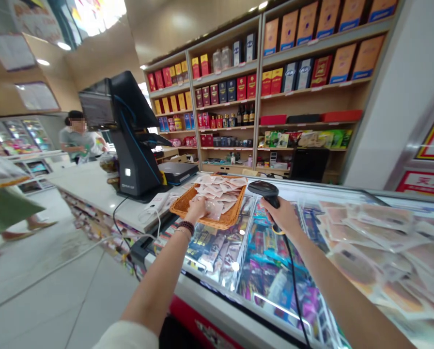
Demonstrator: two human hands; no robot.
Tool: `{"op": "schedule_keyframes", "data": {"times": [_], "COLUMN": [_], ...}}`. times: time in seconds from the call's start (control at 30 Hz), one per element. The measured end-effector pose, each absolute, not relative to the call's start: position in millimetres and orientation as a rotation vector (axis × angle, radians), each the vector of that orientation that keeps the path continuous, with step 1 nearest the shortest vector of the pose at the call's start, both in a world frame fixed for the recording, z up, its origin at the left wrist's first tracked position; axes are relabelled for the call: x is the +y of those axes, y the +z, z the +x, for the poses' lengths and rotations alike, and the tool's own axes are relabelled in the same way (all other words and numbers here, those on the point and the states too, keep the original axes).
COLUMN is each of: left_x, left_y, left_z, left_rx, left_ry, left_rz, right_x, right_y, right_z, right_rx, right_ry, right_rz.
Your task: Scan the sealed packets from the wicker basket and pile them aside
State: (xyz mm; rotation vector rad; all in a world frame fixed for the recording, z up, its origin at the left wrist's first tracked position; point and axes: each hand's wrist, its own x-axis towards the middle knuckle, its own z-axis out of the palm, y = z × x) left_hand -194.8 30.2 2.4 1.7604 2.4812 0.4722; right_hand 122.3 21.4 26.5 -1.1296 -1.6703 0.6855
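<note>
Now, right of the middle, the right hand [284, 214] curls its fingers around a black scanner [263, 187]. Mid-frame, the left hand [197, 208] touches packets [220, 189] in a basket [230, 218]; I can't tell how its fingers grip.

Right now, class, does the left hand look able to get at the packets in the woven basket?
Very likely yes: the left hand is at the packets, the woven basket is open on top, and the right hand holds the barcode scanner to one side.
</note>
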Motion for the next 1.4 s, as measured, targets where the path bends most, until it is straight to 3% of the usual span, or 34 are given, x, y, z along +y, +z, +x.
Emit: {"op": "schedule_keyframes", "data": {"times": [0.3, 0.57, 0.77, 0.93, 1.1, 1.4], "left_x": [13.1, 14.6, 30.6, 49.2, 57.2, 51.0], "left_y": [20.4, 38.3, 31.4, 5.0, -6.1, -5.3], "left_z": [-176.2, -145.5, -146.3, -143.4, -128.7, -129.8], "left_rx": [2.627, 2.443, 2.370, 1.770, 1.351, 1.265], "left_ry": [0.402, 0.764, 1.271, 1.797, 1.883, 1.895], "left_rz": [1.833, 2.168, 1.846, 1.175, 0.831, 0.788], "right_x": [23.3, 29.3, 23.0, 19.2, 14.9, 10.0], "right_y": [24.8, 15.2, 19.8, 22.1, 19.7, 15.5], "right_z": [118.8, 117.8, 118.1, 115.5, 108.8, 99.0], "right_rx": [-1.645, -1.653, -1.663, -1.682, -1.755, -1.939], "right_ry": [0.733, 0.737, 0.770, 0.758, 0.771, 0.734], "right_rz": [-1.108, -1.081, -1.072, -1.099, -1.145, -1.171]}}
